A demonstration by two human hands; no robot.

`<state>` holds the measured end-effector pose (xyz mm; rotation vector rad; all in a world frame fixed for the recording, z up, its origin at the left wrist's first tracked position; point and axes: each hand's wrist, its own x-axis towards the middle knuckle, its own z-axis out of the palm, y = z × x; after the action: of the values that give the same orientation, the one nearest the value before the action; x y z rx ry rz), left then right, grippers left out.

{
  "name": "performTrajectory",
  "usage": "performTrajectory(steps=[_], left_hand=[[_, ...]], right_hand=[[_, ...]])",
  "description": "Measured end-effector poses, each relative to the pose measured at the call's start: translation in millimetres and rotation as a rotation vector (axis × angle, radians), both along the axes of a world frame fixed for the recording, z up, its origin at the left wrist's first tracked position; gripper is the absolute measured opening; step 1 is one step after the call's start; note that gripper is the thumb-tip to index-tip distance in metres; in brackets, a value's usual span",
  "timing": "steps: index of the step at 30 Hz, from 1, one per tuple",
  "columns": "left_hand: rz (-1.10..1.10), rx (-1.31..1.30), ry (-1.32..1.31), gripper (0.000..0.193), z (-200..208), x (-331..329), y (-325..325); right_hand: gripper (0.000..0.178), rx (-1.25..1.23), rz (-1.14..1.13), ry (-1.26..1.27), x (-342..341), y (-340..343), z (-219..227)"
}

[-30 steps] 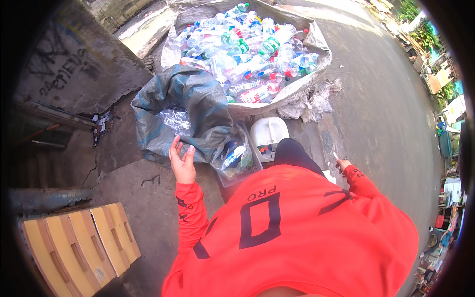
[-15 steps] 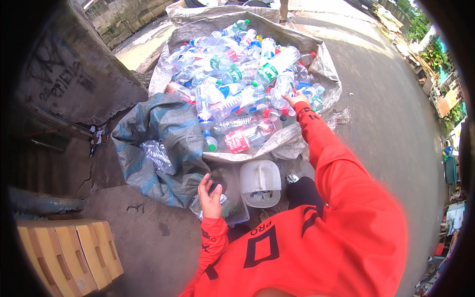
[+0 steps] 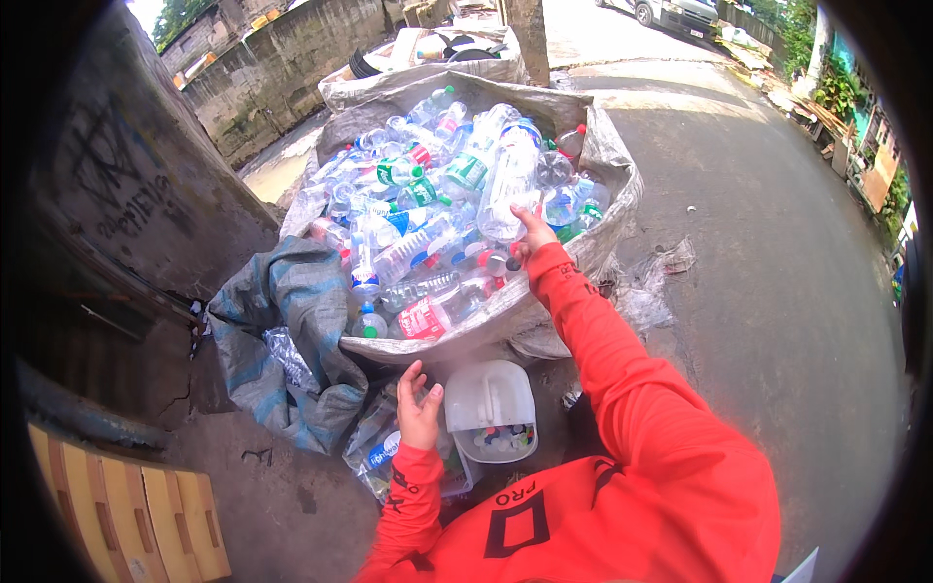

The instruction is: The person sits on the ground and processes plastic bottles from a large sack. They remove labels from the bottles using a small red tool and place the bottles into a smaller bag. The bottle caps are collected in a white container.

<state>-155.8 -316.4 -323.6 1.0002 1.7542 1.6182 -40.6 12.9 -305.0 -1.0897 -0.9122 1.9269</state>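
Head view: sorting clear plastic bottles from a big grey sack.
Right hand [image 3: 532,231] reaches into the bottle heap [image 3: 437,214], fingers closing on a large clear bottle [image 3: 505,185]; left hand [image 3: 418,408], fingers spread open, hovers beside white plastic tub [image 3: 489,403] of caps.

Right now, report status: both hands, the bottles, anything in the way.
Right hand reaching into the bottle pile, on a large clear bottle. Left hand open beside the white cap tub. Grey sack slumped at left, not blocking.
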Motion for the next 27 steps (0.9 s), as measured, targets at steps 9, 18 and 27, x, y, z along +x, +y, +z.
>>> performTrajectory(steps=[9, 18, 27], left_hand=[[-0.533, 0.378, -0.365, 0.088, 92.1, 75.7, 84.8], [-0.666, 0.539, -0.78, 0.073, 69.3, 149.9, 89.2], [-0.361, 0.463, -0.301, 0.092, 52.4, 170.3, 78.8]], right_hand=[[0.079, 0.806, 0.051, 0.017, 119.2, -182.7, 57.7], [0.089, 0.932, 0.115, -0.219, 196.9, -214.4, 69.9], [0.025, 0.663, -0.055, -0.039, 230.4, -207.3, 92.3]])
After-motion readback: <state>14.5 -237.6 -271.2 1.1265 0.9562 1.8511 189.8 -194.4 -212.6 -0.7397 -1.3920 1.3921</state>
